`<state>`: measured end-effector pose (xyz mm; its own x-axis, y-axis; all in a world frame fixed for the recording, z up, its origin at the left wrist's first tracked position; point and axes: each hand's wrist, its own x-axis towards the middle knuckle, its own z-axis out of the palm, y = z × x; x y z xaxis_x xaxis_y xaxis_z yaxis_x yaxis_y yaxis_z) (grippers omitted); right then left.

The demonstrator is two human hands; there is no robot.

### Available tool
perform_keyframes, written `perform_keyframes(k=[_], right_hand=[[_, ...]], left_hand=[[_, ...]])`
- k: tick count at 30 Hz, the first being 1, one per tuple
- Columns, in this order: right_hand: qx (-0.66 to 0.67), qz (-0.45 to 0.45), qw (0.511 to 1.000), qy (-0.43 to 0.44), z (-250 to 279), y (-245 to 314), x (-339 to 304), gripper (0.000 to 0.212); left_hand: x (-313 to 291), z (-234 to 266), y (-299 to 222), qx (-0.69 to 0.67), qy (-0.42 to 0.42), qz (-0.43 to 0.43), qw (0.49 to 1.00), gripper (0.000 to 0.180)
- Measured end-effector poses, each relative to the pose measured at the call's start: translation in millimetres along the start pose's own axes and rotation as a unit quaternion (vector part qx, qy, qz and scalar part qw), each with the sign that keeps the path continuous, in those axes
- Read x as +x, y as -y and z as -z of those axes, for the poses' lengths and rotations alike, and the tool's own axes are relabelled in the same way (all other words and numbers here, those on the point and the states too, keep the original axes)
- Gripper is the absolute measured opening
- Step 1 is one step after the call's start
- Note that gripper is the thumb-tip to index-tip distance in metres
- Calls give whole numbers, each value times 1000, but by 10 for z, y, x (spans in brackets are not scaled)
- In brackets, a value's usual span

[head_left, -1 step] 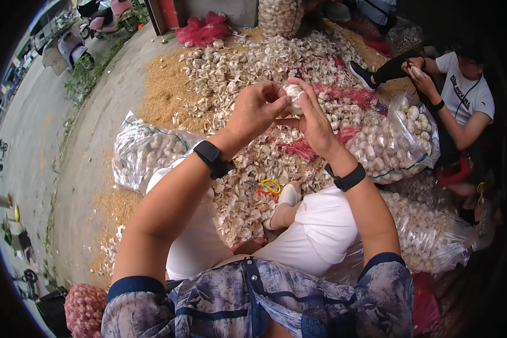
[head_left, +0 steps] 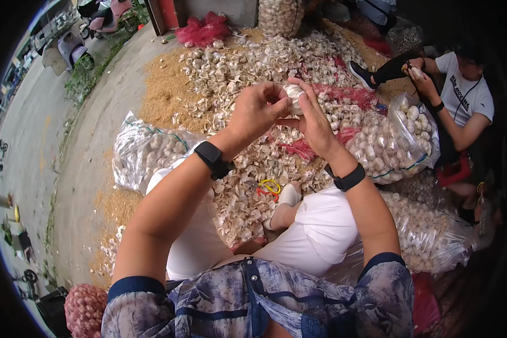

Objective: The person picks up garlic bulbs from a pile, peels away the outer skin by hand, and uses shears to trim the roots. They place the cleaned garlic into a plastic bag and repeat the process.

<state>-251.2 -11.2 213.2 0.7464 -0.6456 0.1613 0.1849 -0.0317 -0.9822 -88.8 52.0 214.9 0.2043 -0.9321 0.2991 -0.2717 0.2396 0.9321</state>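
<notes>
A white garlic bulb [head_left: 293, 98] is held up in front of me, over the litter of skins. My left hand [head_left: 258, 107] has its thumb and curled fingers closed at the bulb's left side. On the other side, my right hand [head_left: 316, 123] grips it between the thumb and the raised fingers. The fingers cover part of the bulb. Below both hands spreads a heap of papery garlic skins and loose bulbs [head_left: 248, 194]. A yellow and red loop-shaped item [head_left: 270, 186] lies on the skins beside my foot.
Clear plastic bags of garlic stand at the left [head_left: 152, 147], right [head_left: 386, 147] and lower right [head_left: 428, 228]. Red netting [head_left: 203, 29] lies at the back near a full sack [head_left: 280, 16]. A co-worker [head_left: 459, 90] sits at the right, handling something small. Scooters [head_left: 72, 49] stand far left.
</notes>
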Motion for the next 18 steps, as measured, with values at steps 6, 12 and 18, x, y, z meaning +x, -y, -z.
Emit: perform_keyframes(k=[6, 12, 18], right_hand=[[121, -6, 990, -77, 120, -90, 67, 45], [233, -8, 969, -88, 184, -75, 95, 47], [186, -26, 981, -51, 73, -54, 75, 46]], left_hand=[[-95, -118, -162, 279, 0, -159, 947, 10], [-166, -125, -109, 296, -41, -230, 926, 16], [-35, -97, -64, 121, -85, -97, 984, 26]])
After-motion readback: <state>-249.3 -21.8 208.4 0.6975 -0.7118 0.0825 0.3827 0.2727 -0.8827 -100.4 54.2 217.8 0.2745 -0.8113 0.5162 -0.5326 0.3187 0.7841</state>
